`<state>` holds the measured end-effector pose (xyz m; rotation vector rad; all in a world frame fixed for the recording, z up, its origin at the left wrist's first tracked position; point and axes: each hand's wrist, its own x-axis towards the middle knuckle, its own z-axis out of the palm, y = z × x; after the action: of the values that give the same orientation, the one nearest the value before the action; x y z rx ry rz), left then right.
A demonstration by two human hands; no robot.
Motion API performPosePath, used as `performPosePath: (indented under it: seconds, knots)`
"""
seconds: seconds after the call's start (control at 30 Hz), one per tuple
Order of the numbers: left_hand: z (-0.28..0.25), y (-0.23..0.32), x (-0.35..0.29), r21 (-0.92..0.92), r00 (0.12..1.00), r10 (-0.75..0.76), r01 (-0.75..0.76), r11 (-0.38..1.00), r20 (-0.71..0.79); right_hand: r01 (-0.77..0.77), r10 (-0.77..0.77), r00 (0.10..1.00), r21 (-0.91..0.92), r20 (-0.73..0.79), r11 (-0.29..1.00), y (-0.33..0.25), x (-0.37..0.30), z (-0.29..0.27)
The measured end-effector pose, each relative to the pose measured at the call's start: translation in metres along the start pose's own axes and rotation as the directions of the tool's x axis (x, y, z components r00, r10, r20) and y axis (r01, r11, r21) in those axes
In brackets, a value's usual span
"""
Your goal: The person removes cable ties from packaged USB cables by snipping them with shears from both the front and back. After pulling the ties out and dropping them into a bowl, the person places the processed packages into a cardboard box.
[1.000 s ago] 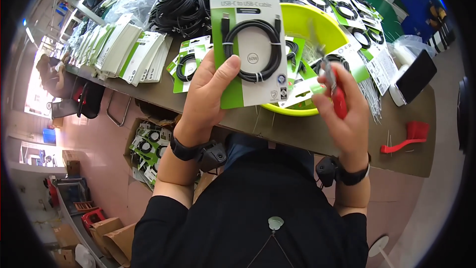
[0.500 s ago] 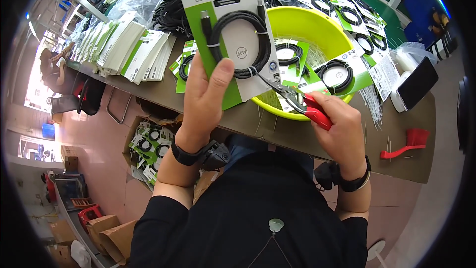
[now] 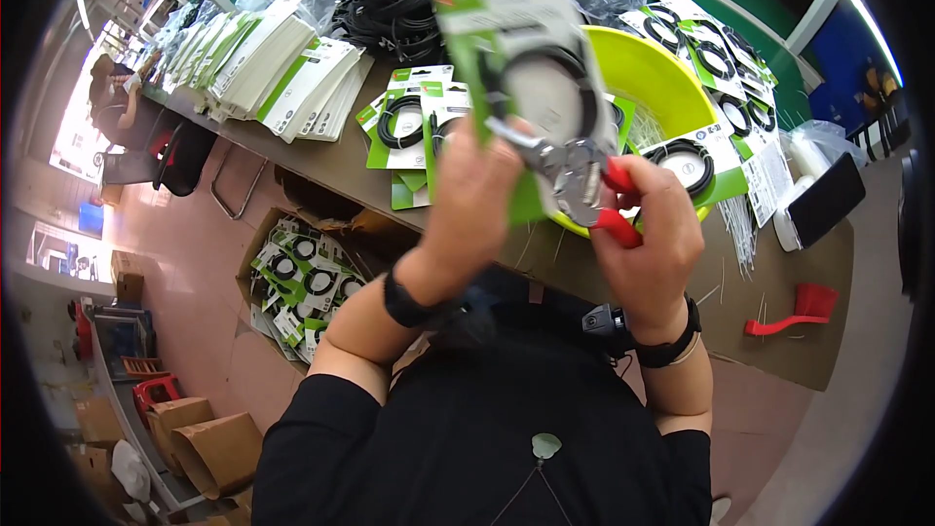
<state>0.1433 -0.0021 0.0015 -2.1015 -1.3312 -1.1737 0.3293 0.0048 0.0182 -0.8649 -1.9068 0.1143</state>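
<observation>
My left hand [image 3: 472,200], smeared by motion, grips a white-and-green card [image 3: 547,102] by its lower left. A coiled black cable [image 3: 591,112] is fastened to the card's front. My right hand [image 3: 654,244] is wrapped round the red handles of a pair of cutting pliers [image 3: 577,180]. The pliers' metal head lies in front of the card's lower part, its tip close to my left fingers. Blur hides whether the jaws touch anything. Behind the card stands a yellow-green basin [image 3: 638,58], with another carded cable [image 3: 682,168] at its front right rim.
Stacked flat cards [image 3: 278,73] and a heap of black cables [image 3: 390,15] lie at the back left. Carded cables [image 3: 716,58] cover the back right. A red brush [image 3: 804,310] lies at right, near a dark-screened device [image 3: 826,197]. Below the table, a carton [image 3: 255,282] holds carded cables.
The card has moved right and blurred. My left hand has shifted right with it. The pliers have turned, and their head now overlaps the card's lower part.
</observation>
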Motion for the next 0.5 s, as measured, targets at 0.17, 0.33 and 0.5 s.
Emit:
performPosePath:
  seconds: [0.17, 0.33, 0.5]
  knots:
    - [-0.046, -0.063, 0.013, -0.806, 0.541, -0.780, 0.587, 0.081, 0.316, -0.338, 0.356, 0.931, 0.184, -0.077, 0.923, 0.031, -0.003, -0.019]
    - [-0.035, -0.123, -0.009, -0.162, 0.720, -0.580, 0.670, 0.725, 0.381, -0.537, 0.543, 0.836, 0.316, 0.075, 0.782, 0.048, -0.010, -0.020]
    - [0.030, -0.063, 0.058, -0.255, 0.791, -0.126, 0.337, 0.906, 0.599, -0.476, 0.527, 0.850, 0.428, 0.000, 0.768, 0.054, -0.024, -0.014]
